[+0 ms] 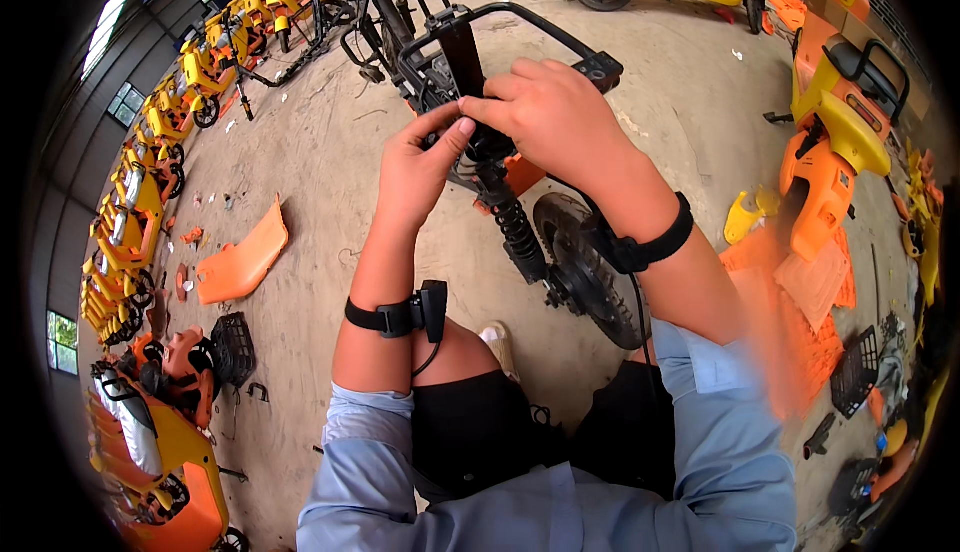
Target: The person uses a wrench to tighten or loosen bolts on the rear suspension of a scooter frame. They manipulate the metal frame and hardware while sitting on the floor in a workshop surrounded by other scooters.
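Observation:
A stripped electric scooter frame (545,22), black and tubular, stands right in front of me. Over its rear part my hands meet fingertip to fingertip. My left hand (415,167) has thumb and forefinger pinched together beside a dark upright plate (460,57). My right hand (555,117) comes from the other side, its fingers bent and its forefinger touching the left fingertips. Whatever lies between the fingers is too small or too covered to name. Below them are a black coil shock absorber (518,237) and the scooter's wheel (595,267).
Yellow and orange scooters (205,72) line the left wall. More stand at the right, one scooter (835,142) fairly near. On the concrete floor lie a curved orange panel (245,257), an orange sheet (800,302) and a black basket (855,372). Both my forearms wear black straps with cables.

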The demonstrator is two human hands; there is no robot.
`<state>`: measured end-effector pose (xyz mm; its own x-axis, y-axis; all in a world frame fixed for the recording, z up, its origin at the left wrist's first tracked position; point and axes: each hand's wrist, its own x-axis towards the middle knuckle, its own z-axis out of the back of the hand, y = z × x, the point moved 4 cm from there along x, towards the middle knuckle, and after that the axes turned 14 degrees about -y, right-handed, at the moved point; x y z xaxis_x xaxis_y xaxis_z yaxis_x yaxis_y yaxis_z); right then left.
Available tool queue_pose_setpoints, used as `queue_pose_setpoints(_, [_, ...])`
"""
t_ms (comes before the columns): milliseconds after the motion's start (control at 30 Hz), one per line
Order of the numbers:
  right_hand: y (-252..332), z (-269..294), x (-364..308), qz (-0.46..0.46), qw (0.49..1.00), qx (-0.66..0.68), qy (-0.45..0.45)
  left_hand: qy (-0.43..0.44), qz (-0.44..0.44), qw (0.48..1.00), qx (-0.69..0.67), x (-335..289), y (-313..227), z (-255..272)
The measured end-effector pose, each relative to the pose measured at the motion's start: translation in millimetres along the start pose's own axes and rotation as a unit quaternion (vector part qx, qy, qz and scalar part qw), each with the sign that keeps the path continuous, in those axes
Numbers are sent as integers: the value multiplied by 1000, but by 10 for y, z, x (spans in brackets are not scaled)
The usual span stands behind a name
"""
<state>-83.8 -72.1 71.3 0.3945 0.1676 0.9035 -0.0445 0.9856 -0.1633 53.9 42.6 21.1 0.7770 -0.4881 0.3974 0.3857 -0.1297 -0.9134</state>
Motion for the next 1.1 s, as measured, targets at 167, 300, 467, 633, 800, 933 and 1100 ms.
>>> queue_pose_setpoints(167, [39,-32,-21,1,1000,0,-8,-32,-11,999,10,-41,78,-36])
queue_pose_setpoints(300, [8,-38,2,-37,999,12,-30,-41,27,999,-13,-18,116,-54])
queue_pose_setpoints(467, [-109,9,45,-107,989,65,-85,-17,21,1000,7,2,73,-34])
queue_pose_setpoints(633, [-201,25,9,-147,988,28,-29,-12,53,998,15,-43,0,-36])
queue_pose_setpoints(800, [-332,-29,-100,-205,978,-6,47,10,41,999,13,21,43,-51])
queue_pose_setpoints(933, [-367,-45,-191,-226,970,-11,86,-3,33,999,2,-9,44,-54])
queue_pose_setpoints(1100, [-331,-60,-193,-219,971,13,90,-41,5,999,4,53,118,-10])
